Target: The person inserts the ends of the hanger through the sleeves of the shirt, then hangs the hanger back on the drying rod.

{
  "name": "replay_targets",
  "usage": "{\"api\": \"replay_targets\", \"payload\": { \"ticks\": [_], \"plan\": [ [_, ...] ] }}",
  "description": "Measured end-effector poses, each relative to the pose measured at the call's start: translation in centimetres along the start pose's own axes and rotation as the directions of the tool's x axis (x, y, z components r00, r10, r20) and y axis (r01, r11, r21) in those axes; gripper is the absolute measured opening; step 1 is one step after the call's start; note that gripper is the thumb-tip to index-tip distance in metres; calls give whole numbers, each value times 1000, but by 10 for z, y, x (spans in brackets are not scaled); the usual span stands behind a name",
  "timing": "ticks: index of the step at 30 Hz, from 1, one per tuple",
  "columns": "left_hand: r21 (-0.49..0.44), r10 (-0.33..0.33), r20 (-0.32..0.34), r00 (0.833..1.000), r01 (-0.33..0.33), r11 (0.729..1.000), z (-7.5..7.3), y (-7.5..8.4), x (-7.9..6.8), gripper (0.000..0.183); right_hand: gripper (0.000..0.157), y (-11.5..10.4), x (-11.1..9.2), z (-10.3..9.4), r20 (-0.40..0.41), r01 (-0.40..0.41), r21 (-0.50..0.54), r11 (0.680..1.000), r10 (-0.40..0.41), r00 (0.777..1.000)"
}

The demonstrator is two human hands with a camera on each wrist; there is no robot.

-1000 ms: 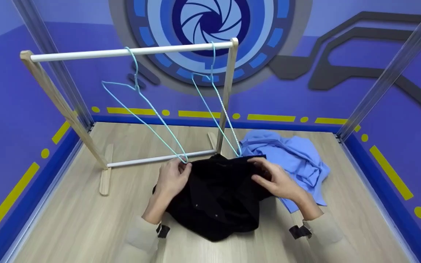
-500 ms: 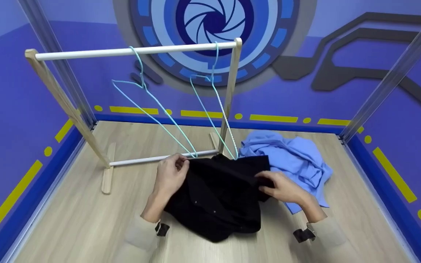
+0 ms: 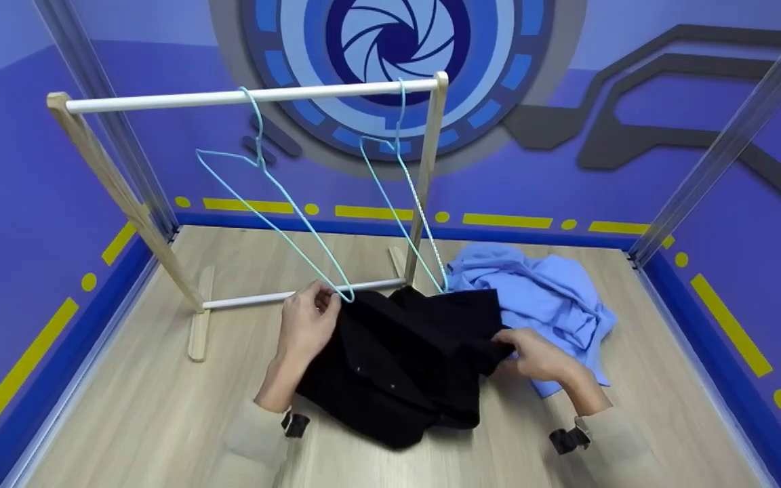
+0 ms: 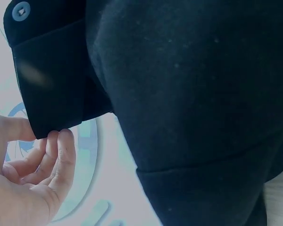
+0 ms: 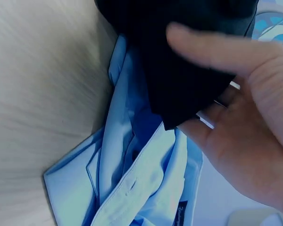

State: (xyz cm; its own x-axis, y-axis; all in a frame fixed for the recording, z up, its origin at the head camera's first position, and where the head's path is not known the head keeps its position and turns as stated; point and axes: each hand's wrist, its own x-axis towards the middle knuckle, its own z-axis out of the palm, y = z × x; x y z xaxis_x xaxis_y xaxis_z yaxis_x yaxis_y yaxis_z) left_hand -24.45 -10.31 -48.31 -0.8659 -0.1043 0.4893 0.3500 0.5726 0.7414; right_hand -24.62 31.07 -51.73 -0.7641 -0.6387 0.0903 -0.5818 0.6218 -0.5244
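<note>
A black buttoned shirt lies bunched on the table in front of the rack. My left hand pinches its upper left corner between thumb and fingertips; in the left wrist view that cloth corner hangs below a button. My right hand holds the shirt's right edge, thumb on the near side and fingers partly hidden behind the black cloth. Two light-blue wire hangers, a left one and a right one, hang from the rack, their lower ends close to the shirt's top edge.
A wooden rack with a white top rail stands at the back left. Behind my right hand lies a crumpled light-blue shirt on the wood-grain table. Patterned blue walls close off the back and both sides.
My right hand has moved down and right along the black shirt, from its top edge to its side. My left hand has shifted slightly left. The left hanger has swung a little.
</note>
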Motion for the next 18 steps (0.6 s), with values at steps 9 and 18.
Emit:
{"api": "replay_targets", "payload": {
  "ticks": [9, 18],
  "plan": [
    [-6, -15, -7, 1000, 15, 1000, -3, -2, -1, 5, 16, -4, 1, -15, -135, -72, 62, 995, 80, 988],
    [-19, -59, 10, 998, 60, 998, -5, -4, -1, 4, 22, -12, 6, -33, -340, 0, -10, 1000, -4, 940]
  ]
}}
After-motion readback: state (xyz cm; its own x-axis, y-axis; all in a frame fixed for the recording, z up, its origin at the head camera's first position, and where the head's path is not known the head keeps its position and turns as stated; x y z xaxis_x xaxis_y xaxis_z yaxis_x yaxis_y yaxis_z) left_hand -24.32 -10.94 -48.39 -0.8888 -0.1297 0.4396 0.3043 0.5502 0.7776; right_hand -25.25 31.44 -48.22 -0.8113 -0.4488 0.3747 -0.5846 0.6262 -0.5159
